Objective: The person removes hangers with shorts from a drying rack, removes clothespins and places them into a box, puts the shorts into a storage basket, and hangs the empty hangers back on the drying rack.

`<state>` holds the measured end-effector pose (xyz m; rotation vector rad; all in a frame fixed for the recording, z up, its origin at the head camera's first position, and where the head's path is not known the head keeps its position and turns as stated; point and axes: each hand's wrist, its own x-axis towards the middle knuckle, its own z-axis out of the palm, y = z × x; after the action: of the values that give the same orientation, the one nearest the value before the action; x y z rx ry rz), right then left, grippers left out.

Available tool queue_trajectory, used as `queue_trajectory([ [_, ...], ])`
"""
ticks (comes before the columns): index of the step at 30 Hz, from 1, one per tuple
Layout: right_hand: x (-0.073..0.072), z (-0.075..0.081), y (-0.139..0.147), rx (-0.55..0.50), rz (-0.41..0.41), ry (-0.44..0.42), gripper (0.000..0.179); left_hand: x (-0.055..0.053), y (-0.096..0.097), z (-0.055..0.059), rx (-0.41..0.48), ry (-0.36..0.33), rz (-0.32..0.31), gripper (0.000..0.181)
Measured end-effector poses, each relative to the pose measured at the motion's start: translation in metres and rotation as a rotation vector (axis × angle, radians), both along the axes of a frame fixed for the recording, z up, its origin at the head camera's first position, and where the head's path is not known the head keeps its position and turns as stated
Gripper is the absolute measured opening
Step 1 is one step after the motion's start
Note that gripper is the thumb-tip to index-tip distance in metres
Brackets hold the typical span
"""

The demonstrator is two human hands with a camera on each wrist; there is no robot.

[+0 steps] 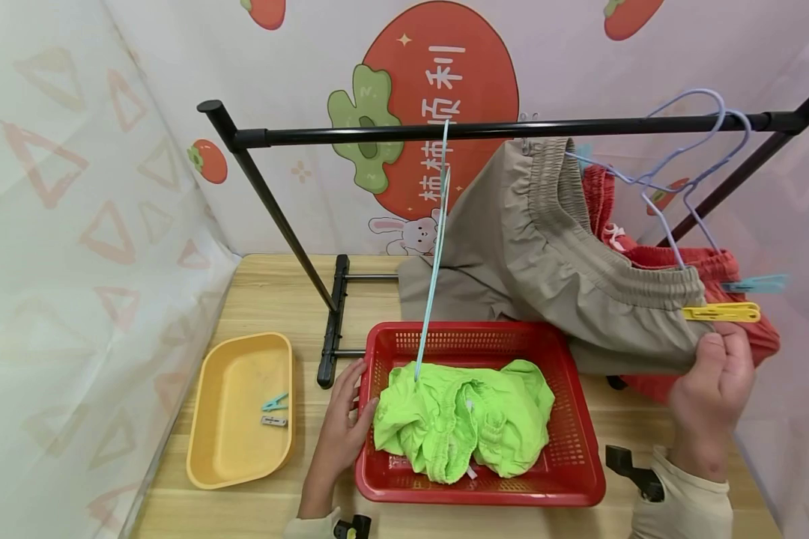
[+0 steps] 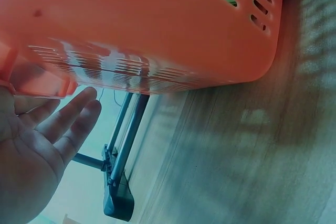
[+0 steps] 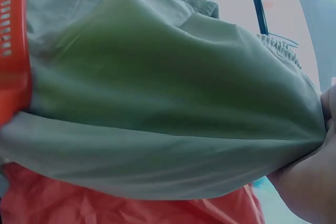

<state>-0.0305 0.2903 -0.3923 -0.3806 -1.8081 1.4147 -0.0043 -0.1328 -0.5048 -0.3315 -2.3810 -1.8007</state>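
Grey-brown shorts (image 1: 505, 239) with an elastic waistband hang from a lavender hanger (image 1: 704, 150), spread sideways behind the red basket. My right hand (image 1: 717, 378) pinches their right side, just below a yellow clothespin (image 1: 721, 312) on the waistband. In the right wrist view, the shorts' fabric (image 3: 173, 93) is drawn taut toward that hand. My left hand (image 1: 344, 423) touches the left rim of the red basket (image 1: 479, 492). From the left wrist, its fingers (image 2: 71, 121) look nearly straight; the thumb is hidden there. Crumpled lime-green shorts (image 1: 458, 419) lie in the basket.
Red shorts (image 1: 688, 258) hang behind on another hanger, with a teal clothespin (image 1: 758, 284). A pale teal hanger (image 1: 434, 277) hangs from the black rack's bar (image 1: 377, 133), reaching over the basket. At left, a yellow tray (image 1: 243, 374) holds a teal and a grey clothespin.
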Motion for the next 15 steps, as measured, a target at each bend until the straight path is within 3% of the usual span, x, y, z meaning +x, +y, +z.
queue_trajectory([
  [5,0.008,0.002,0.005,0.011,-0.023,0.04,0.027,0.0,0.0,-0.002,0.029,-0.027,0.0,0.058],
  [9,0.012,0.007,0.005,-0.041,-0.009,0.098,0.029,-0.003,-0.001,-0.017,0.051,-0.051,0.005,0.06],
  [13,0.018,0.014,0.002,-0.162,0.015,0.11,0.029,-0.006,-0.004,-0.034,0.073,-0.075,-0.005,0.062],
  [15,0.021,0.014,0.0,-0.277,0.073,0.172,0.027,-0.007,-0.006,-0.038,0.08,-0.08,-0.013,0.062],
])
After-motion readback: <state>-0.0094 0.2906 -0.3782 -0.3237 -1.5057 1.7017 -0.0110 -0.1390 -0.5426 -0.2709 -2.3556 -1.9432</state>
